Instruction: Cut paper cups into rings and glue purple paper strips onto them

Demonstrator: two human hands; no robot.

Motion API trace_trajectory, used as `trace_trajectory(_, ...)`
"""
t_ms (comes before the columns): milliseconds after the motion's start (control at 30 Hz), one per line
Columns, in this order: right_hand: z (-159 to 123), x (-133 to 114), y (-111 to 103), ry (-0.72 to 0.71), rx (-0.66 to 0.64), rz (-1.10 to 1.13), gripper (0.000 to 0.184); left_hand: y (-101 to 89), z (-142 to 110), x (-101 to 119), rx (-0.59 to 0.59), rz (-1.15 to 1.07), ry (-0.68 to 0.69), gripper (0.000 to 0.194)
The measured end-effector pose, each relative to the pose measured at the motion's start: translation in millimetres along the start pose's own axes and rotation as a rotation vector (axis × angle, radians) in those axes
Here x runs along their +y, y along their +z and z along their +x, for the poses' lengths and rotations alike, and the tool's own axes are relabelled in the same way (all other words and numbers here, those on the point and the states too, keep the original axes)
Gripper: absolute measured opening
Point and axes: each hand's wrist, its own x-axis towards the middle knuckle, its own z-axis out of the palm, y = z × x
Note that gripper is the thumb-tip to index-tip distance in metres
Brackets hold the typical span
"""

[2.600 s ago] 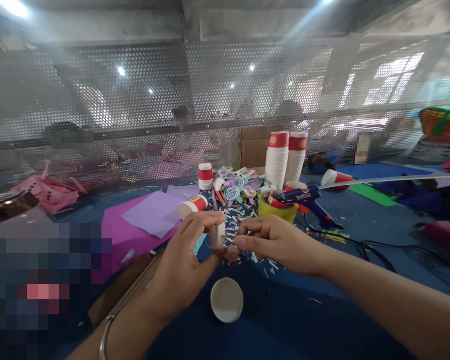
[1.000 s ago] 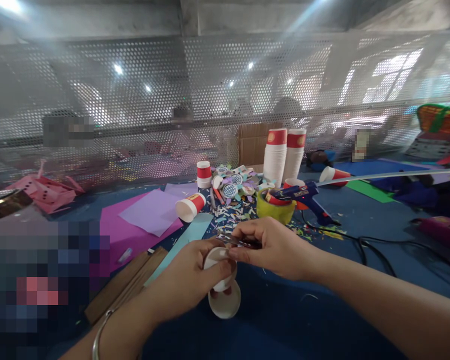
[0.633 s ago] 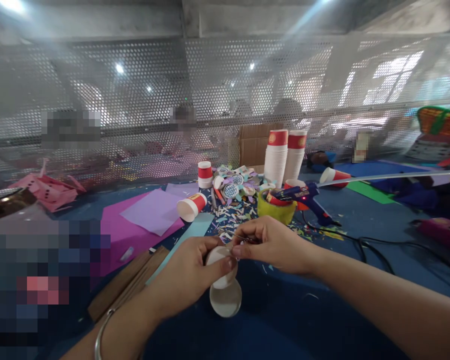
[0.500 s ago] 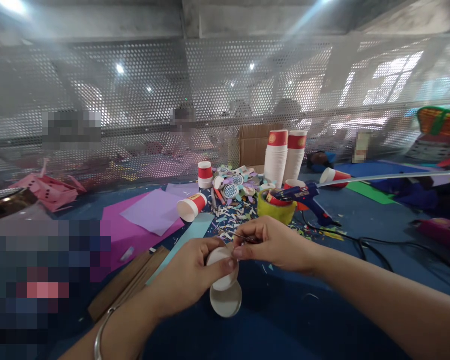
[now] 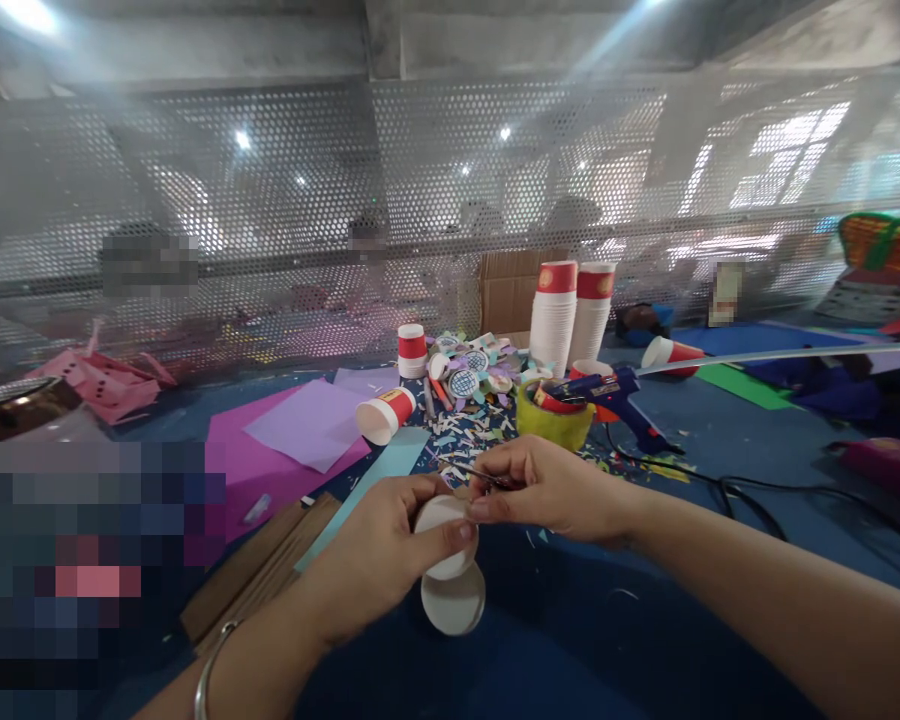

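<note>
Between the thumb and fingers of my left hand point(image 5: 401, 535) is a white round paper-cup base point(image 5: 441, 555), tilted toward me. My right hand point(image 5: 521, 490) has its fingers closed at the disc's upper right edge, with the thumb tip against it. What look like slim metal scissors point(image 5: 465, 468) lie in that same hand, a thin blade pointing left and the handles mostly hidden by the fingers. Just below the held disc is a second white round base point(image 5: 454, 600) with a shallow rim, partly covered by the first.
Behind my hands are paper scraps point(image 5: 472, 430), decorated discs point(image 5: 465, 383), a yellow bowl point(image 5: 551, 425) and a blue glue gun point(image 5: 622, 395) with a black cable point(image 5: 720, 485). Cup stacks point(image 5: 553, 325), a tipped cup point(image 5: 386, 415), purple paper point(image 5: 307, 425) and cardboard point(image 5: 259, 575) surround them.
The whole view has shifted very slightly. My hands keep nearly the same grip on the disc and scissors, and the scissors' blade shows a little more clearly.
</note>
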Motion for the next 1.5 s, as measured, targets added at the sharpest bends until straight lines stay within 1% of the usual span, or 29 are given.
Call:
trace_trajectory(100,1,1,0,0.014,-0.012,0.021,0.027,2.4,0,2,0.019,-0.047,-0.046,0.012)
trace_trajectory(233,1,1,-2,0.028,-0.048,0.047,0.032,3.1,-1,1,-0.001,-0.106,-0.050,0.013)
trace_trajectory(433,-3,-6,-5,0.055,-0.131,0.137,0.027,0.4,-3,3,-0.119,-0.255,0.017,0.016)
trace_trajectory(533,-4,-10,-5,0.060,-0.134,0.164,0.027,-0.7,-2,4,-0.129,-0.231,0.067,0.018)
trace_trajectory(700,-4,-9,-7,0.027,-0.172,0.118,0.025,-0.9,-2,3,-0.169,-0.171,0.127,0.022)
trace_trajectory(833,-5,-11,-8,-0.006,-0.221,0.113,0.027,1.0,-4,3,-0.147,-0.201,0.136,0.024)
trace_trajectory(900,-6,-14,-7,-0.034,-0.169,0.095,0.029,1.8,-3,3,-0.096,-0.232,0.130,0.023)
trace_trajectory(1000,-7,-18,-4,-0.100,-0.010,0.032,0.030,1.8,0,1,0.011,-0.278,0.137,0.023)
trace_trajectory(1067,-7,-19,-2,-0.146,0.057,-0.019,0.032,0.8,3,-1,0.060,-0.317,0.141,0.022)
trace_trajectory(1167,-7,-17,1,-0.175,0.115,-0.125,0.030,-1.2,5,-4,0.116,-0.357,0.162,0.019)
trace_trajectory(1300,-10,-15,3,-0.180,0.182,-0.277,0.023,-3.0,7,-7,0.172,-0.343,0.190,0.017)
trace_trajectory(1500,-13,-18,3,-0.214,0.230,-0.479,0.025,-3.0,8,-7,0.190,-0.343,0.236,0.020)
